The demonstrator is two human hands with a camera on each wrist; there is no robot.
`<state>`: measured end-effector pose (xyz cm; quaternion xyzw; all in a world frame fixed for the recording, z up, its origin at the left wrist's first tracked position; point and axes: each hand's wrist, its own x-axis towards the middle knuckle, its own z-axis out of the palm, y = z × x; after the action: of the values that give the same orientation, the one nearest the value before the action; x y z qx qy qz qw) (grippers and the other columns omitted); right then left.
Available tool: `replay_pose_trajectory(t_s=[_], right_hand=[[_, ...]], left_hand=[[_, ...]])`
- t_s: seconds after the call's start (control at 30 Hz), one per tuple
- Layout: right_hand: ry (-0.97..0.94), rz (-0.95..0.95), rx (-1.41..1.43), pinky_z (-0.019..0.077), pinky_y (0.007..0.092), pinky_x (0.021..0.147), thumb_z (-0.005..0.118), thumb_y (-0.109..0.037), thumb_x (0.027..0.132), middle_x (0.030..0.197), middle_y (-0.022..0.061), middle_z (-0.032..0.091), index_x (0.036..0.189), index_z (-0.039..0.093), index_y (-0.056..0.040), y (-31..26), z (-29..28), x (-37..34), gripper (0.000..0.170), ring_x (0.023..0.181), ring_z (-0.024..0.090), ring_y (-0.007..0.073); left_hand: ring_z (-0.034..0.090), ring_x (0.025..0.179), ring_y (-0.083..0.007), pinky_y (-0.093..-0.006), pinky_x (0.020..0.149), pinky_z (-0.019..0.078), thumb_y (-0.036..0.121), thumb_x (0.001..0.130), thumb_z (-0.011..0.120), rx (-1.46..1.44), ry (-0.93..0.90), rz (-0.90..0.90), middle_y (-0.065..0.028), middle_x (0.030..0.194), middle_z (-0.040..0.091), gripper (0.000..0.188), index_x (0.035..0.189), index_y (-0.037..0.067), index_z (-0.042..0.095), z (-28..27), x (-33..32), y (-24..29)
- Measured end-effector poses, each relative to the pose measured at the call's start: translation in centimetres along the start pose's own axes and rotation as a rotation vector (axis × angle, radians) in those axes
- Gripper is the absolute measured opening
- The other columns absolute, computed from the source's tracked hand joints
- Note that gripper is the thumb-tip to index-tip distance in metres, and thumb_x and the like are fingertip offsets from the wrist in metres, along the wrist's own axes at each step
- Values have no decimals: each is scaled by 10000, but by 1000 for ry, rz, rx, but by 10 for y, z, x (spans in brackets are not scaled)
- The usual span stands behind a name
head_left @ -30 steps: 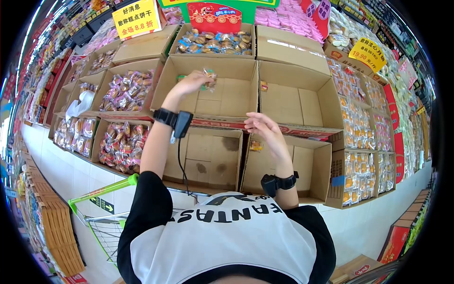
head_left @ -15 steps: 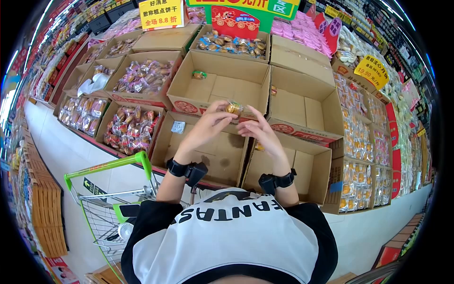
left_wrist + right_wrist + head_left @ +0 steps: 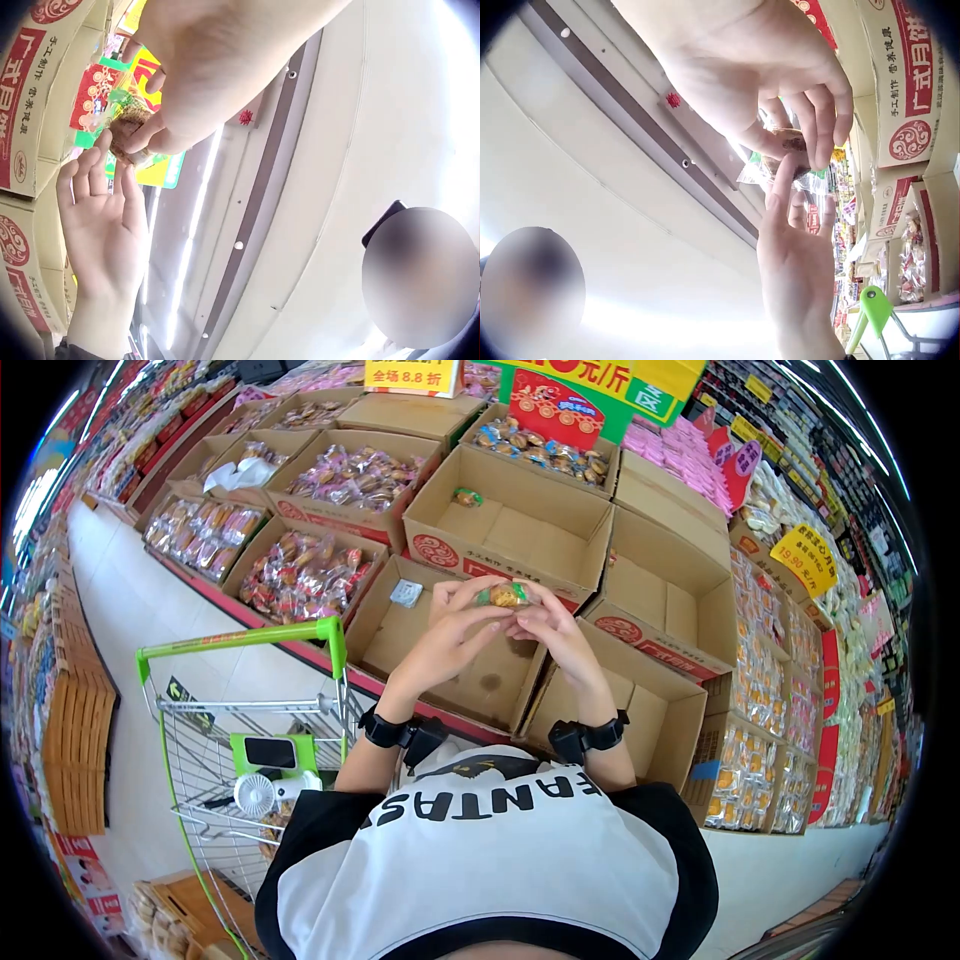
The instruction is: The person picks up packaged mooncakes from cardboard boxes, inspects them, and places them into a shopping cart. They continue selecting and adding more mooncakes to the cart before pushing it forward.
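A round brown mooncake in a clear wrapper with green print is held up between both hands in front of the chest. My left hand grips it from the left, fingers behind and thumb in front. From the other side my right hand holds it with bent fingers, the two hands' fingertips meeting below it. In the left wrist view, the mooncake's brown face shows between the fingertips. The right wrist view has its crinkled wrapper end sticking out beside the fingers.
Below the hands is a cardboard box with a small white packet. Another wrapped mooncake lies in the box behind. Boxes of wrapped pastries stand left and right. A green-handled shopping cart carries a small white fan.
My left hand has brought the mooncake out of the back box toward the chest. My right hand has come in to hold it too. The head view has turned, showing more of the cart.
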<state>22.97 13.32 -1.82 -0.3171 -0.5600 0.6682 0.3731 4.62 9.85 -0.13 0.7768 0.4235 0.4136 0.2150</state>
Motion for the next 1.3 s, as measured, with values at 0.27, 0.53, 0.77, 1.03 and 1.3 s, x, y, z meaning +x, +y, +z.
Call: replay_pose_trajectory(t_s=[0.27,0.53,0.77,1.03,1.3], right_hand=[[-82,-113,52,415,276,784,427,12,778,1043,99,526,1242,348,-84,-13,38,1,480,868,528,147],[-86,-144,160,366,286,845,401,-58,714,1138,68,450,1144,408,-69,-6,57,-3,431,968,454,143],[-204,-219,151,328,270,876,499,-46,753,1053,46,457,991,453,-52,4,68,1,243,1041,424,156],[-311,-188,121,341,276,881,557,38,733,1026,44,455,995,457,-26,17,83,4,287,1036,432,151],[-517,-62,102,358,271,873,587,17,714,1036,65,500,1123,419,-23,21,124,10,444,994,470,156]], left_hand=[[383,1083,-240,-354,940,247,39,755,516,-76,55,-22,-86,1258,385,275,1016,84,588,-25,-34,17],[327,1186,-264,-367,969,242,17,748,510,-122,50,0,-116,1267,380,163,879,51,601,-38,-66,27],[441,1068,-252,-348,907,321,-8,743,504,-304,130,-105,-117,1126,497,132,844,39,574,-44,-87,33],[506,983,-209,-285,798,409,-26,782,473,-442,343,-183,-99,1080,465,269,1047,19,461,-36,-115,28],[524,977,-181,-253,776,428,-26,797,485,-457,604,-455,-83,1095,421,408,1178,25,348,-52,-161,38]])
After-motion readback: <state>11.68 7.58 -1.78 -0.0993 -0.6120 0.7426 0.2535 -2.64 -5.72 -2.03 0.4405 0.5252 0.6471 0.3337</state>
